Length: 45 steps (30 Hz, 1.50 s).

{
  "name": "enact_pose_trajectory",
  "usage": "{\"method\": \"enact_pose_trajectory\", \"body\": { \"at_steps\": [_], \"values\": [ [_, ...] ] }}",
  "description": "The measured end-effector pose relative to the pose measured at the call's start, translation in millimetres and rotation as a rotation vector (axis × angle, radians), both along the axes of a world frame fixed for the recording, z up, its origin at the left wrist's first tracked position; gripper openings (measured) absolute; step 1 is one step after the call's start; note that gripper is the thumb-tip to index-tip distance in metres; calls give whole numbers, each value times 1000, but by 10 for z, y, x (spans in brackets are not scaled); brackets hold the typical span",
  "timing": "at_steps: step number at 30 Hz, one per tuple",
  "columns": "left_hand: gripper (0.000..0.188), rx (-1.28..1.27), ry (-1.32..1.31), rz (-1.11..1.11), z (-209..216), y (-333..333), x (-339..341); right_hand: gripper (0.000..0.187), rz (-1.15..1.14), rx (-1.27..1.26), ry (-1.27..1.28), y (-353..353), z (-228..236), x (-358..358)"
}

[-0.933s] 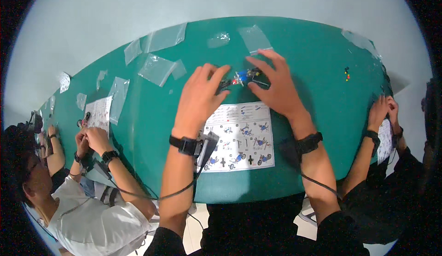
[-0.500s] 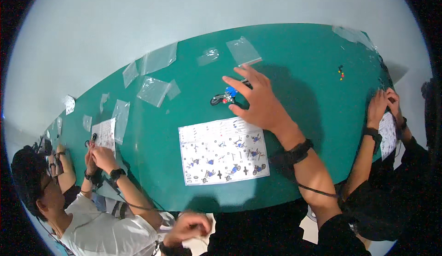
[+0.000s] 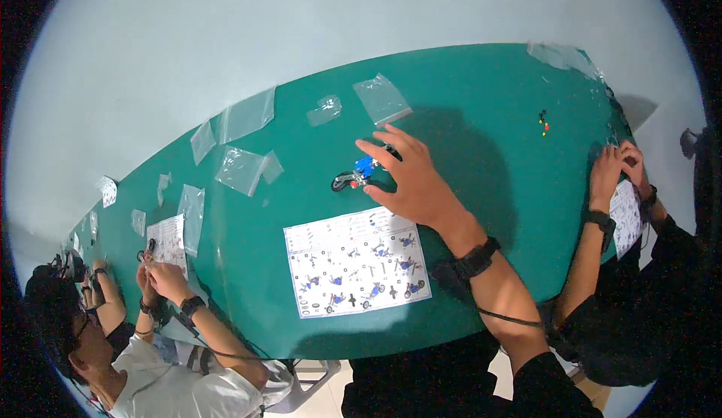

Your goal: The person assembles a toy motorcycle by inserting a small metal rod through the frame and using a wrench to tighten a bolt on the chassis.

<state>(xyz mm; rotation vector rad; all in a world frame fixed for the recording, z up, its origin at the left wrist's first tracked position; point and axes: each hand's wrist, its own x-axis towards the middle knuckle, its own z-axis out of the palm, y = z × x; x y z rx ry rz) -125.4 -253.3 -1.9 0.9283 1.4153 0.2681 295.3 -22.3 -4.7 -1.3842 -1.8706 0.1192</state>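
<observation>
Arching over the toy (image 3: pixel 364 167), the right hand (image 3: pixel 412 185) is open, its thumb set apart from the spread fingers. The toy, a small motorbike, lies on the green table (image 3: pixel 252 283): its black wheel sticks out left of the hand, its blue body shows between thumb and fingers, and the rest is hidden beneath them. Whether any fingertip touches it, I cannot tell. The left hand is out of view, so its state cannot be told. A printed sheet (image 3: pixel 357 298) lies just below the right hand, toward the person. Beyond the fingertips is a clear bag (image 3: pixel 383 99); a crumpled wrapper (image 3: pixel 325 110) lies left of that. Well to the hand's right are tiny parts (image 3: pixel 544 125), black, yellow and red. A black wristband (image 3: pixel 477 258) sits behind the hand.
</observation>
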Motion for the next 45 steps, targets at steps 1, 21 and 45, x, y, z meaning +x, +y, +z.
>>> {"method": "enact_pose_trajectory", "body": {
  "at_steps": [1,21,45],
  "values": [
    [17,-1,5,9,-6,6,-11,79,3,2,8,-2,-4,13],
    [20,-28,106,84,89,-68,-197,73,-11,-86,17,-26,30,-8],
    [18,1054,10,57,564,2026,1995,55,24,-104,-46,22,-25,-38]
  ]
}}
